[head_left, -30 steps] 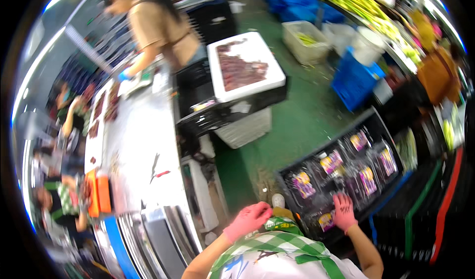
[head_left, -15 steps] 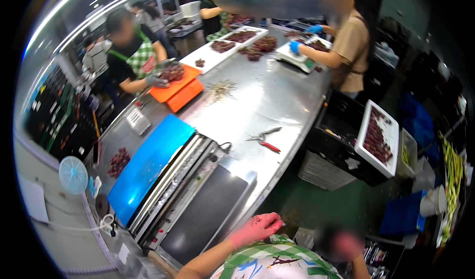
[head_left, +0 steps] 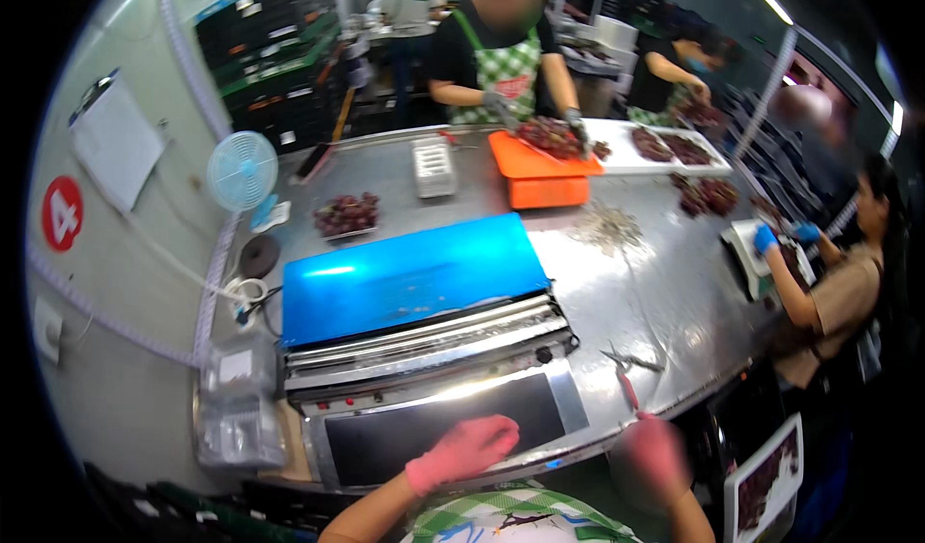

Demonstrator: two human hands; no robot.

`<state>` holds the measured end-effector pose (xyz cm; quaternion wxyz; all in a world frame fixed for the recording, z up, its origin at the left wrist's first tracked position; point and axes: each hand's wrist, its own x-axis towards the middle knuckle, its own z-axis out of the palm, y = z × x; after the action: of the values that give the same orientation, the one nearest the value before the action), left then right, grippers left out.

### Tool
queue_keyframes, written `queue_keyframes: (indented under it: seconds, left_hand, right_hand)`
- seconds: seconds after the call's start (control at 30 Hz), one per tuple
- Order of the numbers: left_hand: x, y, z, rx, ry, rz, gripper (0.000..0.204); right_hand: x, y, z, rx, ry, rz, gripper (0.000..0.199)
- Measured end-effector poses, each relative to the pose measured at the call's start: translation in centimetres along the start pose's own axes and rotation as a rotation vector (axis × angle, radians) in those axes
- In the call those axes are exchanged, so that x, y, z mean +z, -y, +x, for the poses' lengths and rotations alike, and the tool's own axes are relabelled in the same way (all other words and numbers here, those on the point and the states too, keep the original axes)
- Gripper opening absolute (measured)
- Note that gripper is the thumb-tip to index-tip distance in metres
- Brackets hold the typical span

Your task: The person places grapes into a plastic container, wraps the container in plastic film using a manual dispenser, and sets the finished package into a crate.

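Observation:
My left hand (head_left: pixel 467 450), in a pink glove, is held over the black plate (head_left: pixel 434 432) of a wrapping machine. Its fingers are curled together, and whether anything is in them is hidden. My right hand (head_left: pixel 655 454), also in a pink glove, is at the table's front edge, just below the red handle of some pruning shears (head_left: pixel 626 379). It is blurred, so its grip does not show. The wrapping machine (head_left: pixel 429 355) has steel bars and a blue lid (head_left: pixel 414 273) at its back.
Beyond the lid lie a bunch of grapes (head_left: pixel 347 213) and a white crate-like basket (head_left: pixel 434 167). Across the steel table, a person handles grapes on an orange scale (head_left: pixel 547 191). At right, someone in blue gloves works at another scale (head_left: pixel 752 259). Clear plastic trays (head_left: pixel 241 427) stand left.
The view has swung left, bringing the wall and fan further in. My left hand is now over the machine's plate, and my right hand has come to the table edge by the shears.

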<state>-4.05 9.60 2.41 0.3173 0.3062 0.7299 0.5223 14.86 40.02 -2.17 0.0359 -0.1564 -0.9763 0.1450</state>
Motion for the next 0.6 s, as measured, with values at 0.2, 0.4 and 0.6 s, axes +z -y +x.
queue_keyframes:
  seconds: [0.2, 0.4, 0.6]
  left_hand:
    - [-10.0, -1.7, 0.8, 0.171, -0.457, 0.036, 0.014]
    - [-26.8, -1.8, 4.1, 0.315, -0.818, -0.112, 0.024]
    - [-41.5, 5.0, 7.6, -0.142, -0.916, 0.308, 0.071]
  right_hand:
    - [-2.1, 7.6, 17.7, -0.198, -0.231, 0.486, 0.034]
    - [-2.6, 22.3, 31.2, -0.348, 0.044, 0.796, 0.032]
    - [3.4, 34.8, 45.9, -0.259, 0.358, 0.829, 0.059]
